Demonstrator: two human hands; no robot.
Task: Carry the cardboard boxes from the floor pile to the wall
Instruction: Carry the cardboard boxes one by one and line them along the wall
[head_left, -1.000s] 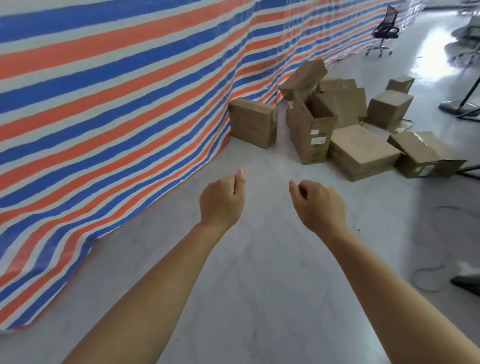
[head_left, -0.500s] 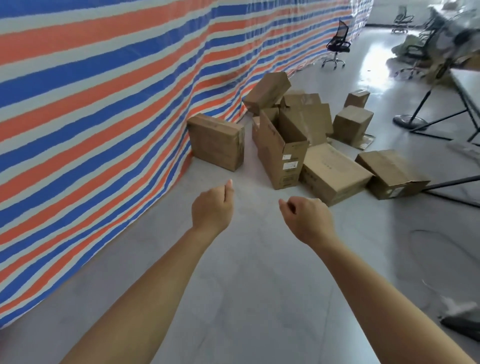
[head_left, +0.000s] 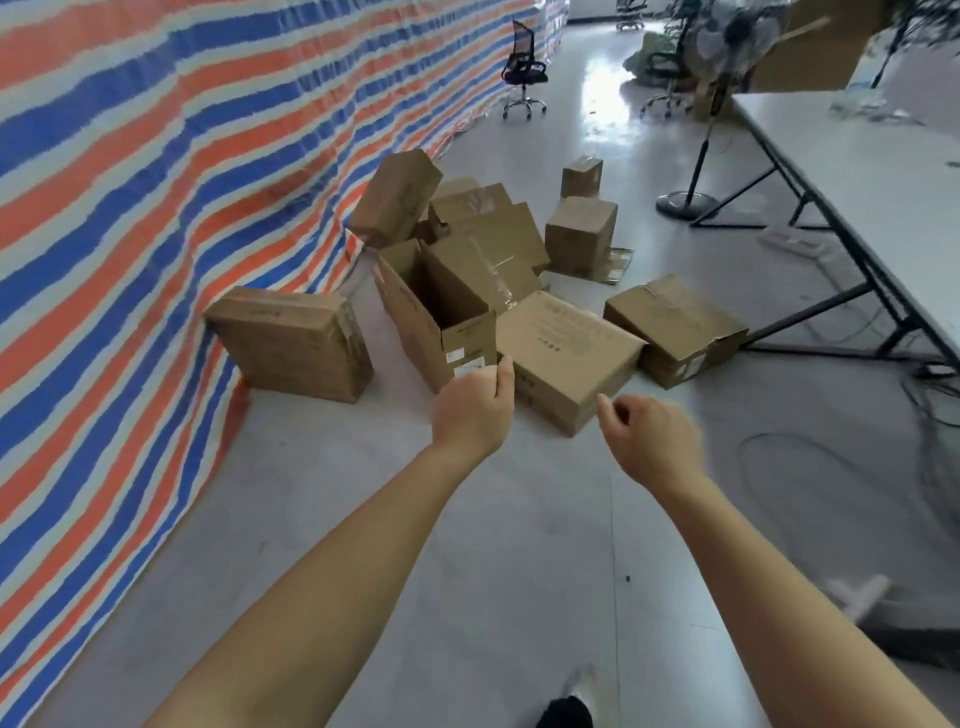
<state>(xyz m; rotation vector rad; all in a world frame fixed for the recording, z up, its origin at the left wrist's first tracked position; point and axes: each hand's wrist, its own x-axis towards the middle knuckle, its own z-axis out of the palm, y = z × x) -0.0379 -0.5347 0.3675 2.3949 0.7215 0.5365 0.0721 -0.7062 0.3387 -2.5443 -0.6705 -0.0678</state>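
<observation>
The striped tarp wall (head_left: 156, 208) runs along the left edge of the floor (head_left: 260, 493), and one closed box (head_left: 291, 345) already stands against it. A little to the right is the pile: a tall open box (head_left: 441, 322), then a flat closed box (head_left: 566, 353) touching it, then a lower box (head_left: 675, 327) near the table legs.

The left hand (head_left: 472, 410) hovers in front of the open box and the right hand (head_left: 649, 441) in front of the flat box. Each grip is loosely curled and holds nothing.

The step in hand seems to be taking the next box. The open box is probably light, but its walls may bend, so it is better to hold it low, at two opposite sides.

The gap between the pile and the box at the wall is narrow, and the near part of the floor gives more room. On the right a cable (head_left: 789, 436) lies on the floor and the table (head_left: 857, 171) closes that side, so turning left looks safer.
</observation>
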